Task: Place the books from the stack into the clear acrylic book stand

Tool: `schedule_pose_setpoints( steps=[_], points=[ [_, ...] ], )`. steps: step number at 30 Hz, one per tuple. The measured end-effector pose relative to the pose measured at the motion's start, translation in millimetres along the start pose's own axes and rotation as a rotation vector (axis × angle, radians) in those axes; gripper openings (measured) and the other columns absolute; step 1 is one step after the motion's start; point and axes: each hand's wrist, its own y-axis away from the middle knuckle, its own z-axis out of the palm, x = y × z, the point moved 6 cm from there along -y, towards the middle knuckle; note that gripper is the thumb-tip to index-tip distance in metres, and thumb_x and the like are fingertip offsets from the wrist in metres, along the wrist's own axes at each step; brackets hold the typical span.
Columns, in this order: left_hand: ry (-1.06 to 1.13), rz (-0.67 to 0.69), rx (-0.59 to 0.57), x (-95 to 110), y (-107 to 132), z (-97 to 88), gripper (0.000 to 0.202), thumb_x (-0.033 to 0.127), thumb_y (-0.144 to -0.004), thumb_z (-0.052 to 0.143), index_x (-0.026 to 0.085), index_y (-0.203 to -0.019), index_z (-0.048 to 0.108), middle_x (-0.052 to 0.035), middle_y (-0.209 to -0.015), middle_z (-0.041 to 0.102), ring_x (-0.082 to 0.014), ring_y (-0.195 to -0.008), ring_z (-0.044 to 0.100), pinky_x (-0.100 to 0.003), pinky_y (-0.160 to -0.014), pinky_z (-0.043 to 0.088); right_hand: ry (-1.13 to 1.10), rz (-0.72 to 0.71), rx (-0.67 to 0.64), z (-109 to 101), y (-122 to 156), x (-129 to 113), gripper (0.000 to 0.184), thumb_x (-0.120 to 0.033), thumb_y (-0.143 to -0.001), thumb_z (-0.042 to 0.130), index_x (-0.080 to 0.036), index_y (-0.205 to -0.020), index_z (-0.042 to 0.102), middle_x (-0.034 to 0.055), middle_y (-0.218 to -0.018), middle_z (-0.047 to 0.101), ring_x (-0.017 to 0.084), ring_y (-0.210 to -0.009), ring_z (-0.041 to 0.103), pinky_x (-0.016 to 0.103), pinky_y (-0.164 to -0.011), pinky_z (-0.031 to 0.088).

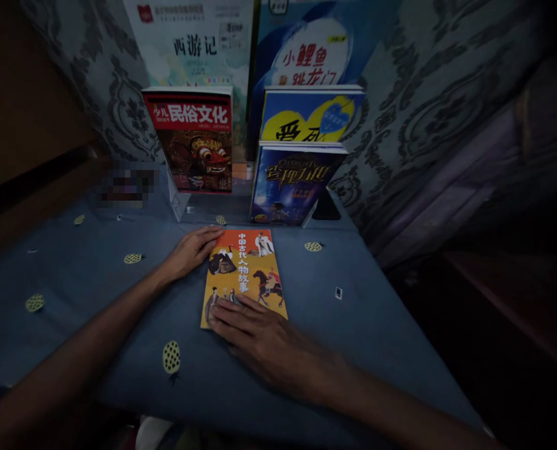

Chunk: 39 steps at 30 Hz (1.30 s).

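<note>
An orange and yellow book with white Chinese characters and painted figures on its cover lies closed and flat on the blue tablecloth. My left hand rests at its upper left edge, fingers stretched out and touching that edge. Across the book's lower part lies my right hand, its fingers extended flat over the cover. Just beyond the book is a clear stand. On it are a red book with a mask picture and a dark blue book.
Behind these are a blue and yellow book, a pale green book and a large blue book. A dark flat object lies right of the stand. Patterned wall covering rises behind the table. Something blurred is at left.
</note>
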Motion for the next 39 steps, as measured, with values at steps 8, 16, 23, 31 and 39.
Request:
schedule_pose_setpoints(
  steps=[8,16,23,31,39],
  points=[
    [-0.189,0.090,0.022,18.4,7.8,-2.3,0.037,0.030,-0.100,0.044,0.015,-0.126,0.065,-0.0115,-0.132,0.066,-0.0263,-0.131,0.055,-0.052,-0.109,0.044,0.054,0.115,0.048,-9.8,27.9,28.2,0.046,-0.026,-0.100,0.048,-0.018,-0.146,0.046,0.0089,-0.150,0.050,0.019,-0.144,0.039,0.043,-0.121,0.030],
    [-0.111,0.312,0.011,63.2,1.7,13.1,0.033,0.024,-0.100,0.047,0.019,-0.127,0.064,-0.0106,-0.127,0.068,-0.0209,-0.120,0.063,-0.041,-0.103,0.052,-0.014,0.174,0.089,-20.3,33.1,40.2,0.053,-0.030,-0.094,0.061,-0.016,-0.144,0.050,0.0114,-0.149,0.050,0.023,-0.145,0.036,0.045,-0.121,0.030],
    [-0.156,0.352,-0.045,76.4,-50.9,45.4,0.034,0.020,-0.098,0.046,0.019,-0.126,0.066,-0.0098,-0.129,0.068,-0.0210,-0.121,0.063,-0.039,-0.105,0.049,-0.068,0.201,0.059,-26.5,31.7,36.1,0.049,-0.029,-0.095,0.061,-0.014,-0.141,0.052,0.0120,-0.149,0.051,0.022,-0.145,0.037,0.043,-0.123,0.026],
    [-0.216,0.318,-0.097,78.5,-69.6,54.9,0.035,0.021,-0.098,0.044,0.015,-0.125,0.066,-0.0116,-0.130,0.067,-0.0231,-0.120,0.063,-0.041,-0.102,0.050,-0.188,0.186,0.112,-28.6,35.2,38.7,0.050,-0.033,-0.096,0.060,-0.015,-0.142,0.051,0.0128,-0.150,0.050,0.023,-0.144,0.038,0.046,-0.123,0.023],
    [-0.224,0.252,-0.238,90.5,-40.0,59.4,0.046,0.030,-0.101,0.037,0.011,-0.142,0.049,-0.0140,-0.151,0.047,-0.0229,-0.142,0.041,-0.046,-0.118,0.032,-0.626,0.407,0.603,-46.0,51.6,66.9,0.048,-0.049,-0.102,0.041,-0.024,-0.143,0.047,0.0100,-0.143,0.055,0.025,-0.129,0.055,0.044,-0.109,0.046]
  ],
)
